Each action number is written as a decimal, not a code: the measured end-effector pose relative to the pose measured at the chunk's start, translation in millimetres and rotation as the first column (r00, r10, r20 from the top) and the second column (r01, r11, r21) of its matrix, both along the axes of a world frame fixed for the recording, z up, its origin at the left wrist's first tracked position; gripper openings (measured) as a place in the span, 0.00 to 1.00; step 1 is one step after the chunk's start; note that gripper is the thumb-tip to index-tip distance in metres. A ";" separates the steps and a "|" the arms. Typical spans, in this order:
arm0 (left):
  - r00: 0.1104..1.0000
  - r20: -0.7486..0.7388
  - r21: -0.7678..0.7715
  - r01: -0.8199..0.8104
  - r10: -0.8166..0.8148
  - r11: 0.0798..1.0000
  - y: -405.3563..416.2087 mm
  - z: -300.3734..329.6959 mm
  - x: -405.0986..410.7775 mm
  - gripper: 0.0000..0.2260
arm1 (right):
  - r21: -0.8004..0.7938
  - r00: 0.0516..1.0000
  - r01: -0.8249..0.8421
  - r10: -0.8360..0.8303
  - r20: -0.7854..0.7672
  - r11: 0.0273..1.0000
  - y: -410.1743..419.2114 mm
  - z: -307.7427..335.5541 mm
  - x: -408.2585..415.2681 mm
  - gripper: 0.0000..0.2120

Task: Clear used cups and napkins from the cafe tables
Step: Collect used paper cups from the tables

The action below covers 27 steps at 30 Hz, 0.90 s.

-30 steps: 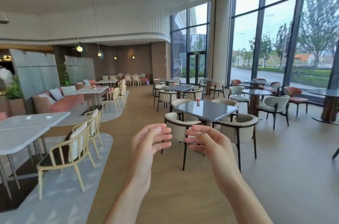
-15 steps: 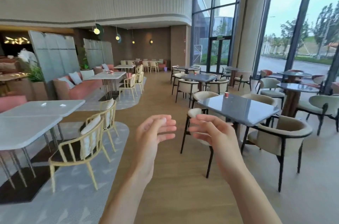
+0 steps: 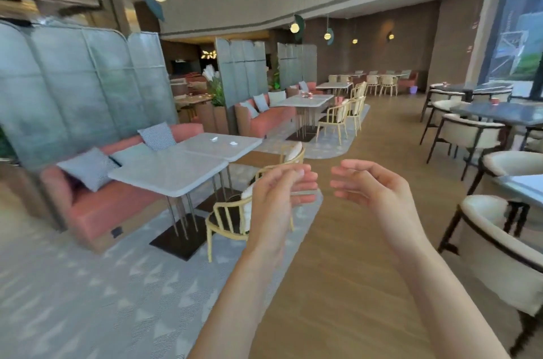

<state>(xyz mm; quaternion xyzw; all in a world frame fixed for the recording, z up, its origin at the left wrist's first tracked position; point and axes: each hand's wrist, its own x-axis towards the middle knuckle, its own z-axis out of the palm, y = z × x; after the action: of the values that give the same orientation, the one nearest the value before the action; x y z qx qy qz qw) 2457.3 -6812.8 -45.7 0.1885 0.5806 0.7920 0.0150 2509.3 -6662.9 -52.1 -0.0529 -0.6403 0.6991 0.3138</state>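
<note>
The left of the room smears with blur, and the dark tables on my right are cut off by the frame edge. My left hand (image 3: 276, 191) and right hand (image 3: 373, 188) float loosely curled, holding nothing. Two crumpled white napkins (image 3: 214, 139) lie on the pale, round-cornered table (image 3: 176, 170) beside the pink sofa (image 3: 97, 208); a small red cup (image 3: 495, 100) sits on a glossy dark table (image 3: 499, 116).

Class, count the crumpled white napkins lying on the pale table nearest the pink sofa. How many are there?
2. One napkin lies on the far part of the pale table, the other napkin just to its right. More distant tables are too blurred to check.
</note>
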 end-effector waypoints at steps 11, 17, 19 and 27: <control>0.937 0.031 -0.030 -0.346 0.347 0.938 45.4 -32.9 -160.6 0.10 | -0.054 0.927 -0.360 0.364 0.092 0.931 41.8 -30.9 -205.9 0.09; 0.967 0.090 0.010 -0.239 0.237 0.971 173.5 -40.7 -289.1 0.10 | -0.045 0.967 -0.225 0.229 0.114 0.973 171.1 -43.0 -314.4 0.09; 0.984 0.110 0.011 -0.142 0.140 0.990 236.3 -38.7 -331.8 0.10 | -0.061 0.986 -0.105 0.112 0.120 0.993 234.9 -42.3 -341.9 0.10; 0.926 0.168 -0.058 0.351 -0.337 0.935 498.9 -51.3 -416.6 0.10 | -0.159 0.900 0.431 -0.411 0.144 0.888 476.4 -59.5 -351.6 0.10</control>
<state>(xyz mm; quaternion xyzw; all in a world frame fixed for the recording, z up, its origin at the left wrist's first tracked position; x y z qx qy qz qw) 2040.7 -6313.9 -97.0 0.2244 0.5693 0.7634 0.2070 2157.7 -6186.5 -111.6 -0.2569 -0.5606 0.6677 0.4170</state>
